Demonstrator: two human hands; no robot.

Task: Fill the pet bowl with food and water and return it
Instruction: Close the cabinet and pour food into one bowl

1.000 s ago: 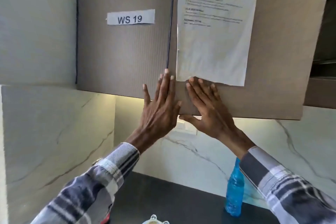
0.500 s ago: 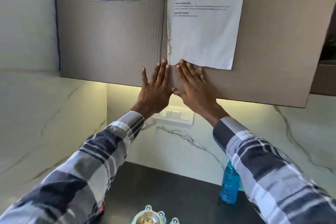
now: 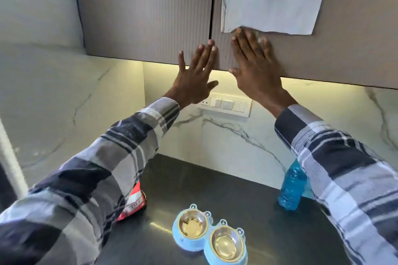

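Upper centre, my right hand [image 3: 255, 64] stays flat on the cabinet door [image 3: 344, 54], left hand [image 3: 193, 75] lifting off, fingers spread; pet bowl [image 3: 210, 235] awaits below.

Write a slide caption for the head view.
Both hands, left and right, lie flat on closed cabinet doors above the pet bowl.

Head view, close, facing cabinet [image 3: 146, 11]
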